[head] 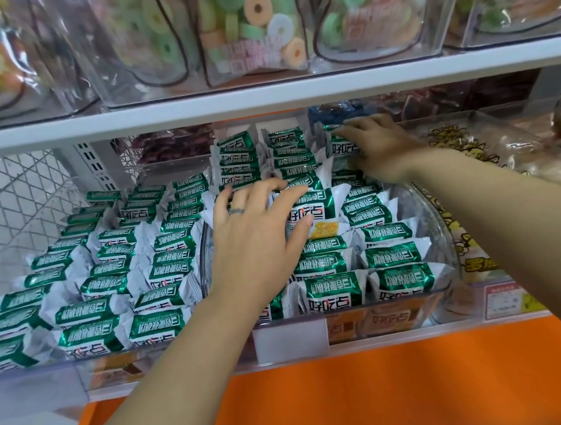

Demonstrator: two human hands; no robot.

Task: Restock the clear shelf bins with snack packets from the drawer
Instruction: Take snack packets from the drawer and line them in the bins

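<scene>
Bin [442, 231], centre: packets [393, 256] ranked nearly to the brim. Left grip [256, 228] lies flat, fingers spread on them. Right grip [375, 145], 1 o'clock, pinches rear packet [341, 150]. Neighbour bin [30, 371], 9 o'clock: full. Drawer unseen. Remaining, apparently: last placements.

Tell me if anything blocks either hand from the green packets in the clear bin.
Nothing visible does. The left hand rests on the green packets in the clear bin, and the right hand reaches those at its back, beneath the white shelf.
</scene>
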